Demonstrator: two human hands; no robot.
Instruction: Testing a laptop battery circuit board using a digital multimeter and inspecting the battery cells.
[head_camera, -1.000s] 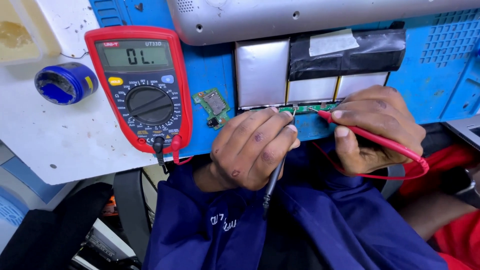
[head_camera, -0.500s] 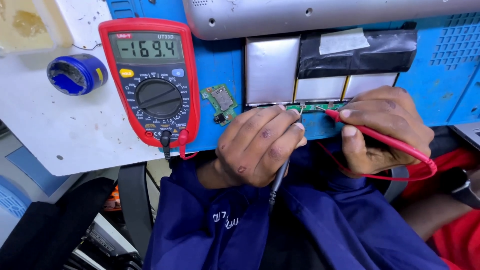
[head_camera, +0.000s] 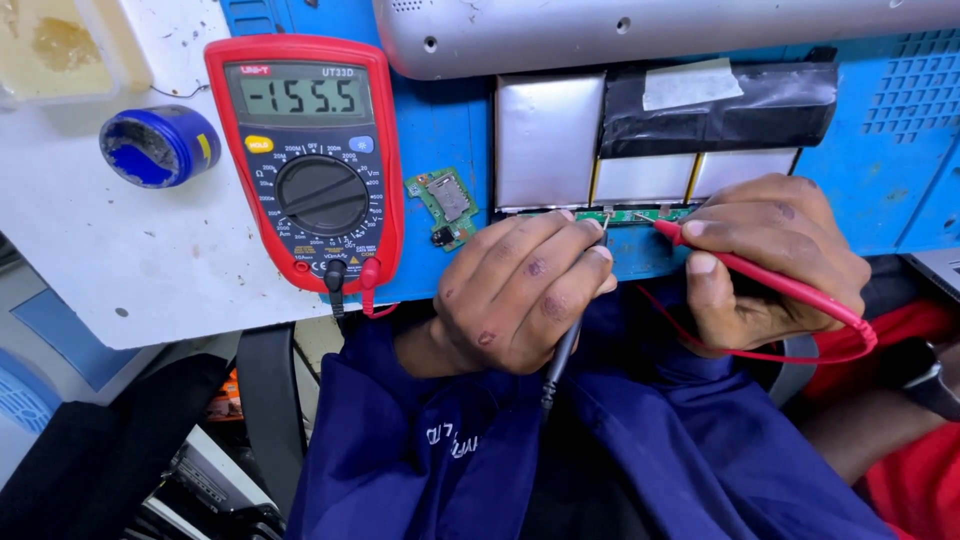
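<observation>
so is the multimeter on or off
On: the red multimeter has dark digits lit on its screen, and both probe leads are plugged in at its bottom edge.

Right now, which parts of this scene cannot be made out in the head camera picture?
- Black probe tip: hidden under the left hand.
- Exact contact points on the green circuit strip: too small, partly covered by the hands.
- Right hand palm and red probe grip: fingers hide them.
- Grey device: cut off by the top edge.
- Blue round tin contents: too unclear to tell.
</observation>
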